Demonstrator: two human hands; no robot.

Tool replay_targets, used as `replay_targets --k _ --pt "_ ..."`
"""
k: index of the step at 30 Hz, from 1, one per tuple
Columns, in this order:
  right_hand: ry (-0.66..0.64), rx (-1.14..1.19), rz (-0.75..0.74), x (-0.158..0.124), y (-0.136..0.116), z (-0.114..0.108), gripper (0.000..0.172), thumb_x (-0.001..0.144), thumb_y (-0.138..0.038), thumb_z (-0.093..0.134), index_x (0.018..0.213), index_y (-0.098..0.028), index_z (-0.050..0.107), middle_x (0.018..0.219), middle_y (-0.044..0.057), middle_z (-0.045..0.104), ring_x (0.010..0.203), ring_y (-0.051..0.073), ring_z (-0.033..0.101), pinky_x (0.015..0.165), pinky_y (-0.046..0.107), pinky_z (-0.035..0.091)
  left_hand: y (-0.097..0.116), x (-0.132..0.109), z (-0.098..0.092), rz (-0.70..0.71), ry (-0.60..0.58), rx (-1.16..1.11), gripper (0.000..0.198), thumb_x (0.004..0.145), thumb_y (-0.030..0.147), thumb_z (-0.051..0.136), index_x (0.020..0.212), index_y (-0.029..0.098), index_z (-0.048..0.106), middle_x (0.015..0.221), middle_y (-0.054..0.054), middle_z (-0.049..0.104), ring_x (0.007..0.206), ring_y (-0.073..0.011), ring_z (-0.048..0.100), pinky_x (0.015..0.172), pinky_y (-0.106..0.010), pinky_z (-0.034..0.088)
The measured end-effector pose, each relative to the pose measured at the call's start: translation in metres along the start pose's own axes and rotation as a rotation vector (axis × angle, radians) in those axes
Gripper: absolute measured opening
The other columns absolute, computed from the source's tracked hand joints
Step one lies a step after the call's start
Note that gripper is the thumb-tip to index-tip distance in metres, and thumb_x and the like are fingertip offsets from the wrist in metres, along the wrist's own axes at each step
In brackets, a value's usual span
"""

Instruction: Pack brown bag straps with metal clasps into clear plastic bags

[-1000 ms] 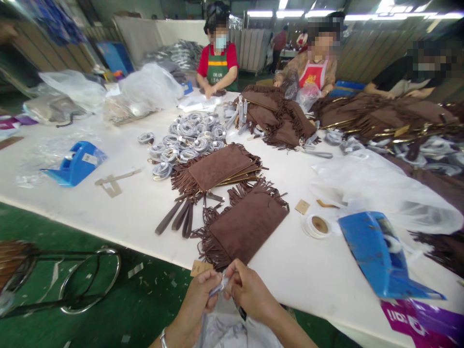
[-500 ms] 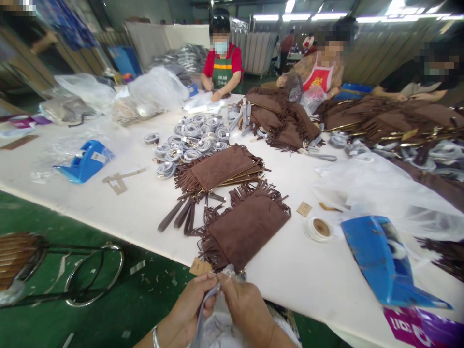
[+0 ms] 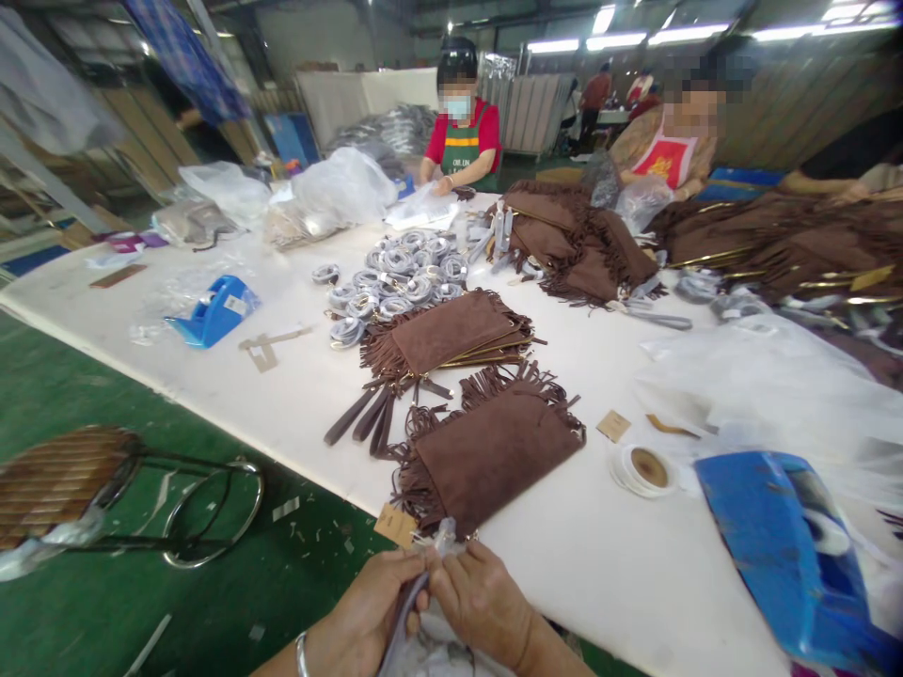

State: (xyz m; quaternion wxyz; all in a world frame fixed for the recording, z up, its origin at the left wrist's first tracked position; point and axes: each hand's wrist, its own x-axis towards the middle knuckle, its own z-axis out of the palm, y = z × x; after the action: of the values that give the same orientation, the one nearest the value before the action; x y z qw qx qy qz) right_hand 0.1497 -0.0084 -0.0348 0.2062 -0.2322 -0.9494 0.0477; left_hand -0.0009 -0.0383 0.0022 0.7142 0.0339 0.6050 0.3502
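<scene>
Close to the table's near edge, my left hand (image 3: 367, 602) is closed on a grey strap (image 3: 402, 621) that hangs down past the fingers. My right hand (image 3: 483, 592) pinches the upper end of that strap, where clear plastic (image 3: 444, 534) bunches above the fingertips. Just beyond both hands lies a brown fringed bag (image 3: 500, 461), with a cardboard tag (image 3: 395, 525) at its near left corner. Farther back is a stack of similar bags (image 3: 458, 331), brown wrist loops (image 3: 371, 418) trailing from it. The strap's lower end is out of view.
Coiled grey straps (image 3: 402, 273) are heaped behind the bags. Blue tape dispensers stand left (image 3: 215, 310) and right (image 3: 783, 555), the latter near a white tape roll (image 3: 643, 470). Plastic sheeting (image 3: 768, 385) covers the right side. Co-workers sit across; a stool (image 3: 71, 470) stands left.
The view has turned left, so the table's contents sit farther right. Both hands keep hold of the strap, and the right fingers are curled more tightly around its upper end.
</scene>
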Motion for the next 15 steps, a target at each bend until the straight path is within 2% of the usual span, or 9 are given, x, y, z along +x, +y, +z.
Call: replay_targets --k 4,7,9,11,13,15 --pt "0.059 0.163 0.225 -0.009 -0.007 0.009 0.023 0.093 -0.012 0.036 0.112 -0.016 0.048 0.078 0.006 0.065 0.066 0.02 0.062 0.06 0.032 0.044 0.001 0.002 0.002 0.184 0.057 0.164 0.035 0.064 0.042 0.077 0.067 0.014 0.056 0.055 -0.002 0.057 0.042 -0.0093 0.048 0.037 -0.016 0.029" --pt "0.105 0.529 0.589 -0.019 -0.017 0.012 0.025 0.095 -0.022 0.037 0.119 -0.022 0.044 0.091 0.006 0.067 0.071 0.019 0.065 0.059 0.028 0.047 -0.002 0.007 0.0 0.263 0.048 0.296 0.036 0.069 0.047 0.07 0.065 0.015 0.052 0.056 -0.004 0.061 0.041 -0.0119 0.05 0.039 -0.019 0.029" --pt "0.129 0.864 0.885 -0.023 -0.023 0.01 0.027 0.095 -0.036 0.04 0.118 -0.023 0.043 0.084 0.004 0.066 0.059 0.016 0.063 0.051 0.025 0.046 -0.006 0.01 -0.003 0.328 0.055 0.386 0.036 0.073 0.049 0.064 0.066 0.017 0.052 0.057 -0.004 0.06 0.041 -0.0139 0.05 0.04 -0.022 0.03" --pt "0.139 1.166 1.111 -0.02 -0.027 0.008 0.032 0.091 -0.05 0.043 0.105 -0.022 0.047 0.071 0.0 0.063 0.042 0.012 0.054 0.039 0.023 0.039 -0.009 0.01 -0.007 0.454 0.094 0.519 0.034 0.078 0.049 0.06 0.067 0.018 0.053 0.058 -0.003 0.058 0.046 -0.0162 0.052 0.046 -0.025 0.034" --pt "0.105 1.393 1.24 -0.012 -0.029 0.009 0.043 0.085 -0.062 0.045 0.086 -0.02 0.05 0.059 -0.001 0.06 0.032 0.01 0.046 0.032 0.02 0.03 -0.011 0.007 -0.01 0.638 0.148 0.714 0.029 0.084 0.045 0.056 0.071 0.019 0.057 0.063 -0.003 0.059 0.058 -0.0192 0.055 0.058 -0.028 0.039" --pt "0.069 1.52 1.339 -0.002 -0.029 0.015 0.053 0.079 -0.071 0.044 0.07 -0.019 0.048 0.045 -0.002 0.054 0.028 0.009 0.043 0.03 0.018 0.026 -0.012 0.002 -0.012 0.788 0.173 0.892 0.023 0.088 0.04 0.054 0.077 0.021 0.062 0.072 -0.006 0.061 0.07 -0.0226 0.056 0.07 -0.032 0.039"
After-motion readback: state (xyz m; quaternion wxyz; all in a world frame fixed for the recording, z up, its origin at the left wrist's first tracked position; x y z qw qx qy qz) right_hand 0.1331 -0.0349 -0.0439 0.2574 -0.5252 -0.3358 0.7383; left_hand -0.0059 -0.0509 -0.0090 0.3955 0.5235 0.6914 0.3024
